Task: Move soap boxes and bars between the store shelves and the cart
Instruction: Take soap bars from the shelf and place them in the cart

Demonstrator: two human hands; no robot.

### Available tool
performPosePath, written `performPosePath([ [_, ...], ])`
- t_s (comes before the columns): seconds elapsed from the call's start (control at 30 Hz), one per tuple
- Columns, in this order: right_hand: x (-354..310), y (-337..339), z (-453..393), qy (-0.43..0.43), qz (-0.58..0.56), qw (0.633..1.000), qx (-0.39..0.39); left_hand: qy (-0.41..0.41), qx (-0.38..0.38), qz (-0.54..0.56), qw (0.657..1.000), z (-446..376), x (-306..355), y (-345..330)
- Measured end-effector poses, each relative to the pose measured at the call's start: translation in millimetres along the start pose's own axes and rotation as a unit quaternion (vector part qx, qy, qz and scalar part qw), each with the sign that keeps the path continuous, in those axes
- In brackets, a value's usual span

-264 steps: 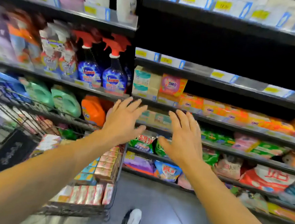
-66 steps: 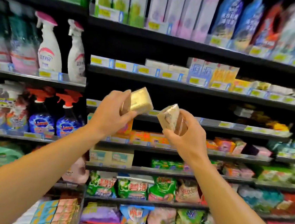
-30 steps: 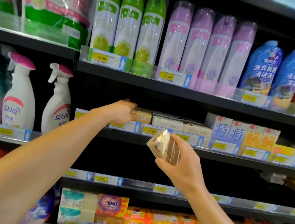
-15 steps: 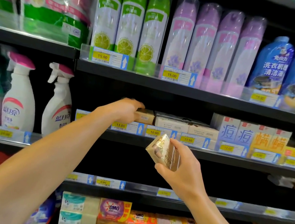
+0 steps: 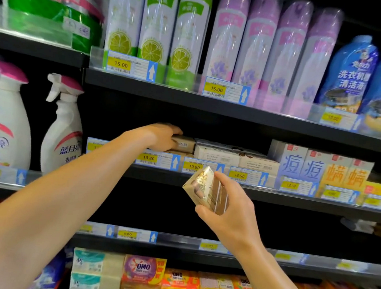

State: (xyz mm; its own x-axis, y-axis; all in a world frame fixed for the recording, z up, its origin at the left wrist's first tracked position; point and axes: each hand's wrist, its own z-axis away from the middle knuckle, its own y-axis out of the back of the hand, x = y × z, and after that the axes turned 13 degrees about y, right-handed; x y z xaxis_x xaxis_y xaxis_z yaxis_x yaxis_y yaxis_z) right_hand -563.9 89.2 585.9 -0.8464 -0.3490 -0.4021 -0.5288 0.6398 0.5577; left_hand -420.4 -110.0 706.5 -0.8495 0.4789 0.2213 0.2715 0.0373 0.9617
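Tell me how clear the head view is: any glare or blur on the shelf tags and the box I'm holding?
Head view: tags 15.00 and 13.80 read sharply; far-right tags blur; glare streaks the purple cans; soap box in right hand slightly soft.

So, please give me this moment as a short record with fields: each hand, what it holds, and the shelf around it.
left hand: left hand reaches onto the soap shelf, grip on a beige soap box
right hand: right hand holds a gold soap box below and in front of that shelf
beside the beige box: white soap boxes
shelf above: green spray cans, purple spray cans
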Motion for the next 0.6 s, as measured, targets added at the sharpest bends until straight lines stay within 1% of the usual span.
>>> performPosePath([
  [0.07, -1.4, 1.2, -0.9, -0.010, -0.020, 1.000, 0.006, 0.001, 0.040, 0.035, 0.999, 8.6, -0.7, -1.4],
  [0.1, -1.7, 2.1, -1.6, -0.015, -0.028, 0.999, 0.008, -0.010, 0.083, 0.074, 0.994, 16.3, -1.4, -3.6],
  [0.17, -2.4, 4.3, -4.6, -0.024, -0.034, 0.999, 0.007, -0.071, 0.177, 0.162, 0.968, 38.1, -2.9, -10.4],
  [0.2, -2.8, 5.7, -7.0, -0.026, -0.035, 0.999, 0.002, -0.114, 0.195, 0.187, 0.956, 52.1, -3.5, -14.3],
  [0.23, -3.6, 7.2, -9.9, -0.024, -0.033, 0.999, -0.007, -0.156, 0.189, 0.197, 0.949, 66.0, -4.6, -18.1],
  [0.27, -5.0, 8.5, -13.8, -0.018, -0.028, 0.999, -0.018, -0.196, 0.166, 0.197, 0.946, 78.1, -5.9, -21.7],
  [0.33, -8.7, 9.8, -21.8, 0.001, -0.012, 0.999, -0.043, -0.253, 0.119, 0.165, 0.946, 94.9, -9.4, -29.7],
  [0.37, -10.6, 9.6, -25.7, 0.013, -0.001, 0.998, -0.055, -0.272, 0.112, 0.139, 0.945, 97.9, -11.5, -34.2],
  [0.4, -12.9, 9.1, -29.0, 0.027, 0.011, 0.998, -0.064, -0.283, 0.117, 0.116, 0.945, 98.7, -14.2, -38.8],
  [0.47, -17.2, 7.8, -33.4, 0.051, 0.026, 0.996, -0.073, -0.272, 0.138, 0.094, 0.948, 100.1, -18.9, -45.5],
  [0.6, -25.2, 4.0, -39.8, 0.088, 0.029, 0.993, -0.077, -0.264, 0.194, 0.123, 0.937, 101.1, -27.3, -50.2],
])
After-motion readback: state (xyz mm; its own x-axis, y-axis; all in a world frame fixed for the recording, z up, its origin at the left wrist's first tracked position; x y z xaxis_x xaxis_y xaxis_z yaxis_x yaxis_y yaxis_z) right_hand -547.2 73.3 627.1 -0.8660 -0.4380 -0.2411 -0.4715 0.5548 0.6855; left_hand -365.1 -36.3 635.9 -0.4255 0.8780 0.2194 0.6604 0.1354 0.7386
